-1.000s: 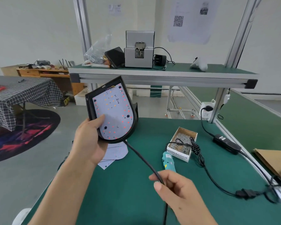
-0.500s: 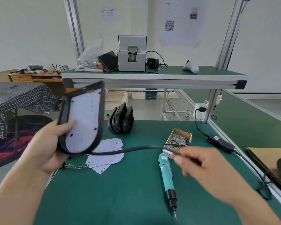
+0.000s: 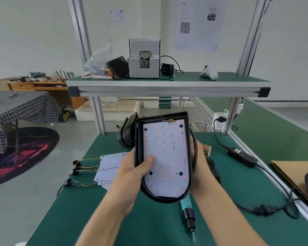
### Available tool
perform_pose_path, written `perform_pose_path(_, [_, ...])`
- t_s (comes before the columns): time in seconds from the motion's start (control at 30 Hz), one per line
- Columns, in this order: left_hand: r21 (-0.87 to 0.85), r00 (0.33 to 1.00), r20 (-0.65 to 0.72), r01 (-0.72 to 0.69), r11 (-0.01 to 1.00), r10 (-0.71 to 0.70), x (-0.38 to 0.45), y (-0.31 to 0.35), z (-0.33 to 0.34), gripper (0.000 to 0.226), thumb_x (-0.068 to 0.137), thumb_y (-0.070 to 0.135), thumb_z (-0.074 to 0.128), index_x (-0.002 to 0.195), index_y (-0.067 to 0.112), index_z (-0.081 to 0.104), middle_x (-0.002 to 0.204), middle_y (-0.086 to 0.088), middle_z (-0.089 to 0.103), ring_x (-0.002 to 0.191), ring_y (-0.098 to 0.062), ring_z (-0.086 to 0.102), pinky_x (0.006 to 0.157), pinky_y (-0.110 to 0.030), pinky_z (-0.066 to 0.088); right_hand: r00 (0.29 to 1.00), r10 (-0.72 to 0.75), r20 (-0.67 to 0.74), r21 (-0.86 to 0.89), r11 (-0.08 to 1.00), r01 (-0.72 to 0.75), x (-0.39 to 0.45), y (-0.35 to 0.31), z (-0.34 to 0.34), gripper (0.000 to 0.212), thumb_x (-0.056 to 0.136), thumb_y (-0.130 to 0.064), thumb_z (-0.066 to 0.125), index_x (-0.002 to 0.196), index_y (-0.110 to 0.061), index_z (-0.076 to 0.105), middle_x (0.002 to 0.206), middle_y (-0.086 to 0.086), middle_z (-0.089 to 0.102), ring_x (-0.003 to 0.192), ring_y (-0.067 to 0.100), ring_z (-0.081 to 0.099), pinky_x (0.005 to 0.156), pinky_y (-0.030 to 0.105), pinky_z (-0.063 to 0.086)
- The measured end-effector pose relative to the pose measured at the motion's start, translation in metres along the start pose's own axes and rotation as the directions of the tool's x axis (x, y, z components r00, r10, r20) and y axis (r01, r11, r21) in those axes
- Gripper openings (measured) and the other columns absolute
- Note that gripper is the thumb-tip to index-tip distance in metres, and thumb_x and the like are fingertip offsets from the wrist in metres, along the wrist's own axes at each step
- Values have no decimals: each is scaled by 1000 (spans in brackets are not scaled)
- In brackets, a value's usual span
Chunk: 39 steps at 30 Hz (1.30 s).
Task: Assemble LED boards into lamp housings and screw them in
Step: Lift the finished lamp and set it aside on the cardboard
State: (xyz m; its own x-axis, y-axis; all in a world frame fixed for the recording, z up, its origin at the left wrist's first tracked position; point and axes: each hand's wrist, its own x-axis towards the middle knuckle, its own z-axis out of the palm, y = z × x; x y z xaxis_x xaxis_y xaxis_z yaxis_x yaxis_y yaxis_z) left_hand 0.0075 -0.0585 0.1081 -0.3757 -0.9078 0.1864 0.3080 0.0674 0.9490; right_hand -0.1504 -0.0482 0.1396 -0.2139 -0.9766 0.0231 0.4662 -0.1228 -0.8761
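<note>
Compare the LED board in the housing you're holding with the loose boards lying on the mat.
The held LED board sits inside a black lamp housing, lifted off the mat and gripped by the left hand; the loose LED boards lie bare and flat on the green mat.
The held board is single; the loose ones overlap in a fanned pile, their wires trailing left.
Both are pale boards.

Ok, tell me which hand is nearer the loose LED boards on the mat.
Left. The left hand grips the lamp housing right beside the loose LED boards. The right hand is behind the housing's far edge, away from them.
</note>
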Motion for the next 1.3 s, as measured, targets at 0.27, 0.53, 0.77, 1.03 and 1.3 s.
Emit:
perform_pose_path(0.27, [135,994,86,-72,988,61,8,-18,18,36,100,27,55,131,44,63,139,9,67,131,-13,61,107,-37,47,970,130,205,140,977,-160,-6,-4,-30,39,74,-32,68,104,-9,65,104,24,55,89,36,51,81,41,46])
perform_pose_path(0.53, [119,998,-30,62,991,-59,19,-31,52,26,103,19,54,116,36,69,121,9,75,117,-20,70,103,-47,53,993,106,42,55,993,-109,-10,-21,-81,32,90,-18,56,71,-11,81,75,7,77,63,19,74,55,27,58])
perform_pose_path(0.77, [230,992,-124,24,973,5,35,-49,114,23,106,14,50,105,34,61,97,20,73,85,-3,66,74,-22,51,968,-130,-216,-164,982,96,-77,-7,-140,54,91,-52,60,141,-31,61,129,-2,73,116,22,71,91,44,56])
perform_pose_path(1.03, [75,958,192,202,977,-213,36,-62,247,15,104,11,55,109,21,66,108,1,78,105,-24,73,93,-43,58,817,-301,-492,-284,943,177,-142,-39,-208,26,104,-19,54,124,-20,71,118,6,77,105,32,75,87,47,56])
perform_pose_path(1.3, [128,674,628,404,906,-390,19,-98,398,29,102,15,62,128,2,66,127,-13,72,120,-31,68,105,-47,53,426,-494,-758,-554,832,-19,-232,-81,-311,21,104,-18,57,88,-6,65,74,27,52,66,23,47,61,38,38])
